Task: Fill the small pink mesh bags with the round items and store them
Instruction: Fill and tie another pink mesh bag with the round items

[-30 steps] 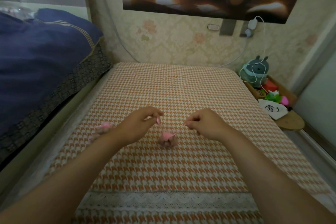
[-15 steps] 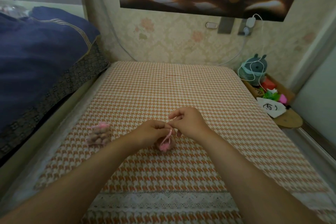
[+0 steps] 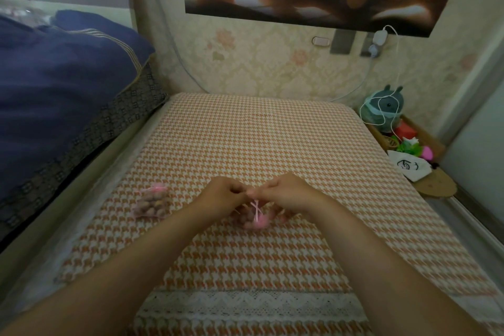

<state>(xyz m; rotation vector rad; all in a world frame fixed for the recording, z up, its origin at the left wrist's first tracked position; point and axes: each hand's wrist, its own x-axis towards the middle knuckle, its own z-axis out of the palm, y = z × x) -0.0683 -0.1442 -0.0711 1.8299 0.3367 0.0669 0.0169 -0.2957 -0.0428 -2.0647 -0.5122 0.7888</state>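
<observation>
Above pink mesh bag (image 3: 252, 222), left hand (image 3: 221, 196), right hand (image 3: 290, 194) pinching drawstring (image 3: 256, 210); second bag (image 3: 151, 203) apart

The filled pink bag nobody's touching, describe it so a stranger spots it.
Start at the orange houndstooth cover. Near its left edge lies a pink mesh bag of brownish round items, tied with a bow. Unlike the other bag, no hand touches it.
</observation>
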